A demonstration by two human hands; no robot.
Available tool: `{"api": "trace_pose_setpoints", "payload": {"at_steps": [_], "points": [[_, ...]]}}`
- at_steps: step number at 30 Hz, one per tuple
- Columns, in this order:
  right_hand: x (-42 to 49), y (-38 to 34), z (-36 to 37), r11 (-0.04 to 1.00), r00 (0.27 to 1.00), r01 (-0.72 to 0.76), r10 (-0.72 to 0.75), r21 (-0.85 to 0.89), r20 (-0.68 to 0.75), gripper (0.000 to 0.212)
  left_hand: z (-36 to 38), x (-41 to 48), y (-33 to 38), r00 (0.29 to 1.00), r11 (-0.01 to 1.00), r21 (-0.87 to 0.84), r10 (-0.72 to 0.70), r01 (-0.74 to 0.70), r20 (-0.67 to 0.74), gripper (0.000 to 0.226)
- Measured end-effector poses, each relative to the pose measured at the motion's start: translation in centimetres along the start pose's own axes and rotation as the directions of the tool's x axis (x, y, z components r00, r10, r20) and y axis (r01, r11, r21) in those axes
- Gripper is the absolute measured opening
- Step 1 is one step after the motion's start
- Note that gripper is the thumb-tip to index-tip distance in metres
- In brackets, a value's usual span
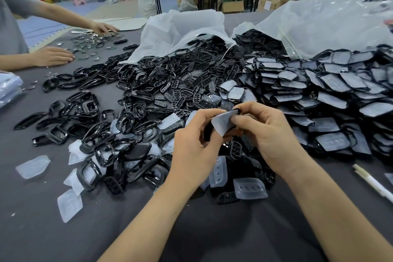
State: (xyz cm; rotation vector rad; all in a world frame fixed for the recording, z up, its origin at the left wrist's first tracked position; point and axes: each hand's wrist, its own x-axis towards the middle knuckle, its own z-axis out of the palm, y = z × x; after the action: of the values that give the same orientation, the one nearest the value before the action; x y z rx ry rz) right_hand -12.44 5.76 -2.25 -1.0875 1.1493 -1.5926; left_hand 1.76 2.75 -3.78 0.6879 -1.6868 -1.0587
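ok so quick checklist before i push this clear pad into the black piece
1. Left hand grips the black piece: ok, though fingers hide most of it.
2. Right hand pinches the clear pad: ok.
3. Pad lined up with the opening: cannot tell, fingers cover the joint.
4. Pad seated all round: not ok, its lower corner sticks out free.
5. Spare pads nearby: ok, several lie on the table just below the hands.
6. Place for the finished one: ok, the stack of filled pieces lies just right of the right hand.
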Motion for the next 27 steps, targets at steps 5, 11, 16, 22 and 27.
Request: {"api": "trace_pose_setpoints", "payload": {"at_steps": [5,11,16,22,27], "points": [[0.1,0.1,0.1,0.995,0.994,-0.092,0.090,-0.032,-0.055,0.015,0.1,-0.1,0.2,0.981,0.958,-0.214,-0.178,0.191,0.078,0.036],[0.1,0.5,0.2,0.981,0.994,-0.093,0.081,-0.169,-0.077,0.014,0.1,0.2,0.3,0.971,0.943,-0.238,-0.239,0.235,0.012,0.019],[0.2,0.7,0.2,0.975,0.997,-0.072,0.062,-0.211,-0.055,0.019,0.2,0.3,0.2,0.970,0.952,-0.205,-0.239,0.228,-0.031,0.012],[0.3,1.0,0.2,0.983,0.989,-0.146,0.142,-0.110,-0.048,0.027,0.3,0.2,0.1,0.974,0.958,-0.182,-0.226,0.221,-0.004,0.025],[0.3,1.0,0.2,0.982,0.986,-0.165,0.161,-0.091,-0.051,0.035,0.2,0.2,0.2,0.972,0.956,-0.176,-0.235,0.233,0.009,0.026]]}}
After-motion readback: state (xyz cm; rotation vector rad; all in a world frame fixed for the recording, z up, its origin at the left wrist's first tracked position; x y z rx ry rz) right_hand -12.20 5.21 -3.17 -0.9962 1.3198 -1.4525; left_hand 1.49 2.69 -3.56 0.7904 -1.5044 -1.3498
